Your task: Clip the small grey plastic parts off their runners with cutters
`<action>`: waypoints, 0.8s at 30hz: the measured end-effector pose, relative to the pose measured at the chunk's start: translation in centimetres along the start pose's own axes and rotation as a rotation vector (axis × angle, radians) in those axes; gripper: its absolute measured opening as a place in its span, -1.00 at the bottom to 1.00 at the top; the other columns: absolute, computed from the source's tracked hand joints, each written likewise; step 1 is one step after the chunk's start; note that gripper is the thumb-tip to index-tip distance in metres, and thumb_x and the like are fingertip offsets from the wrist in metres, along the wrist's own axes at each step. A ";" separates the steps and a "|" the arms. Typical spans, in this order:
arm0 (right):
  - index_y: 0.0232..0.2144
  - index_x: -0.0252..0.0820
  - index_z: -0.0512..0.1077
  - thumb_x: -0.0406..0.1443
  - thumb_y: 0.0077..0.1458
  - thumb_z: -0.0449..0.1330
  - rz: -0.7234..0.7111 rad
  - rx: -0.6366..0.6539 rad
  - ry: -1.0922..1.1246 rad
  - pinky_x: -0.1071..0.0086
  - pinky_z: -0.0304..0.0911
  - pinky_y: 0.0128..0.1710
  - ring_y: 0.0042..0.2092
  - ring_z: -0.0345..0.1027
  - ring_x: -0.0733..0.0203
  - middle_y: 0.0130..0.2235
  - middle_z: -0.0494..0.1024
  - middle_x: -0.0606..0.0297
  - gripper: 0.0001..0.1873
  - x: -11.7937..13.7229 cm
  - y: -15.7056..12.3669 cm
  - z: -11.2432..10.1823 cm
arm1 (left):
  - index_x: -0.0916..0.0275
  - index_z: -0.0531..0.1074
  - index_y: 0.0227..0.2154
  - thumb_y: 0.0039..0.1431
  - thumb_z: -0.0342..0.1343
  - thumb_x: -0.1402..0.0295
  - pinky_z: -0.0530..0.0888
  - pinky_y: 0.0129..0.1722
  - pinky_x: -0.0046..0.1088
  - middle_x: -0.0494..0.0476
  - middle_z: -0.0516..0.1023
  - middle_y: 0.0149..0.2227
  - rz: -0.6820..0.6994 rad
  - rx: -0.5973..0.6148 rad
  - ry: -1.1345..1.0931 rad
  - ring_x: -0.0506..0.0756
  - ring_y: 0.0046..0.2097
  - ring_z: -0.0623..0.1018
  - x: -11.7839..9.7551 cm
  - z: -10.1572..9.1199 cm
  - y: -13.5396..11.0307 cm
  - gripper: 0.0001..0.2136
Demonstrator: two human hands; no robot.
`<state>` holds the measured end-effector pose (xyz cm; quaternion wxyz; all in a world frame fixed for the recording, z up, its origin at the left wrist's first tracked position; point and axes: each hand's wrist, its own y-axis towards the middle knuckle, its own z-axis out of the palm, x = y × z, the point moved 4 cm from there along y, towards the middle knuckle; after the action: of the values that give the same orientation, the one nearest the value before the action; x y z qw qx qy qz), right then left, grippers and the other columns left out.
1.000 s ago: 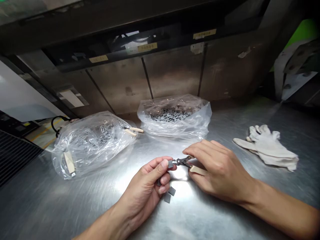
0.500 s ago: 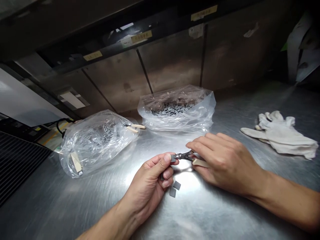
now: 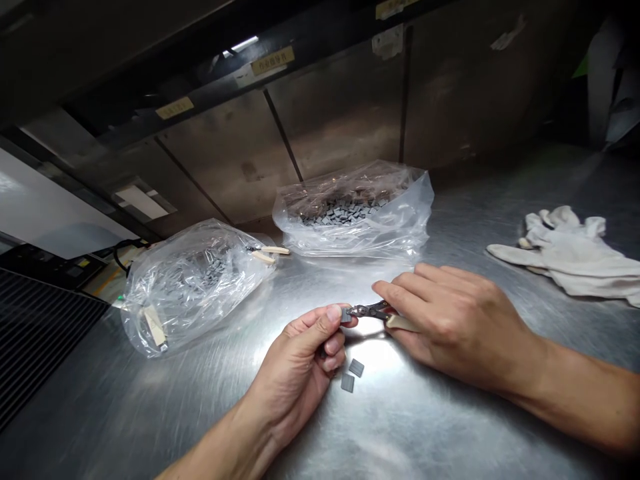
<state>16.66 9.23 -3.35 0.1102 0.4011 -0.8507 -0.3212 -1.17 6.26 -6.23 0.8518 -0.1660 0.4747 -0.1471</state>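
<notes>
My left hand (image 3: 313, 347) pinches a small grey square piece (image 3: 346, 315) between thumb and forefinger; its other fingers are curled, with something dark partly hidden among them. My right hand (image 3: 445, 320) is wrapped round the cream handles of a pair of nippers (image 3: 370, 311). The jaws point left and meet the edge of the pinched piece. Whether they bite into it cannot be made out. Below the hands, two more grey square pieces (image 3: 357, 367) lie close together on the metal table (image 3: 425, 427).
Behind the hands stands a clear plastic bag (image 3: 355, 243) full of grey pieces. A second clear bag (image 3: 190, 313) of pieces lies at left, with cream-handled tools (image 3: 270, 253) at its edge. White gloves (image 3: 575, 260) rest at right. A metal wall (image 3: 340, 133) closes the back.
The view has shifted slightly, so the gloves appear farther right. Both hands keep their grip, with the nippers still at the grey piece.
</notes>
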 end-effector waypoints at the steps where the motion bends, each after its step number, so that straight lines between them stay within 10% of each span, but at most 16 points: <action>1: -0.15 -0.25 0.53 -0.38 0.17 0.14 0.000 0.000 0.001 0.18 0.05 -0.39 -0.36 0.31 0.09 -0.40 0.49 0.29 -0.77 0.0 0.0 0.0 | 0.41 0.64 -0.38 0.00 0.47 0.35 0.27 -0.57 -0.68 0.14 0.50 -0.35 0.002 -0.001 0.003 -0.14 -0.49 0.24 0.0 0.0 0.0 -0.79; 24: -0.18 -0.25 0.52 -0.39 0.21 0.08 0.060 0.019 0.157 0.23 0.06 -0.42 -0.42 0.36 0.17 -0.45 0.47 0.32 -0.78 -0.4 -0.7 1.1 | 0.40 0.58 -0.38 0.08 0.41 0.38 0.27 -0.55 -0.67 0.09 0.46 -0.36 -0.026 0.021 -0.010 -0.14 -0.48 0.24 0.0 0.2 -0.1 -0.83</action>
<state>16.89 9.70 -4.57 0.1821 0.4003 -0.8543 -0.2771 -1.02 6.20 -6.13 0.8537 -0.1641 0.4667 -0.1625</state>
